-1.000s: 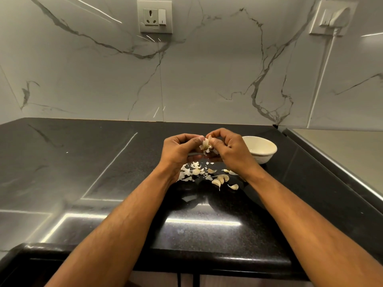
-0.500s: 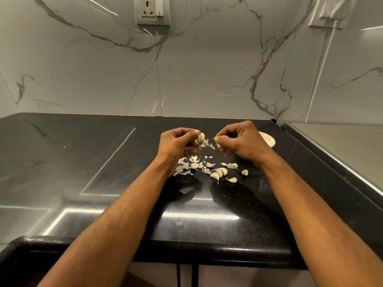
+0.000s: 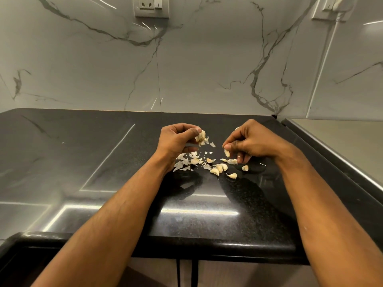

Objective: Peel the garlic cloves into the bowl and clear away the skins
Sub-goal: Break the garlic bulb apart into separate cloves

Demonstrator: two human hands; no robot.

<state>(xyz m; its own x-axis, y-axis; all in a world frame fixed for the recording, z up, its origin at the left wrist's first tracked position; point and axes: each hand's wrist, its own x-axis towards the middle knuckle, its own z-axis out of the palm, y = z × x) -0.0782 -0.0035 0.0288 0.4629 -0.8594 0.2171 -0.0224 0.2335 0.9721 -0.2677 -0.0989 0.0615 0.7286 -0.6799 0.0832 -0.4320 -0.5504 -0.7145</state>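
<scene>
Black, glossy, finely speckled table [image 3: 103,162], rounded front lip close under the forearms, back edge meeting a white marble-veined wall [image 3: 207,69] just beyond the knuckles. Wide bare stone out to the left of the left hand; much tighter on the right, where a raised dark ledge [image 3: 331,154] runs diagonally close past the right wrist. Left hand [image 3: 176,141] raised, fingers curled and gripping the garlic head [image 3: 201,138], a knobbly off-white remnant with a brown root end and ragged papery flaps hanging off it. Right hand [image 3: 255,143] well apart from the left, thumb and forefinger pinching a single clove [image 3: 227,152], small, pale and curved, held just above the table; other fingers tucked under. Between and just below the hands, a loose scatter: crumpled thin skins [image 3: 182,162] under the left hand, smooth crescent-shaped loose cloves [image 3: 217,169] toward the middle and under the right hand, one lone clove nearer the right wrist. Only a white sliver of the bowl [image 3: 238,128] showing behind the right knuckles. Against half a second ago: hands pulled further apart, the clove now clear of the head and lower, the right hand dropped toward the scatter, more of the bowl covered. A second ago, both hands joined on the head, bowl in full view right of the right hand.
</scene>
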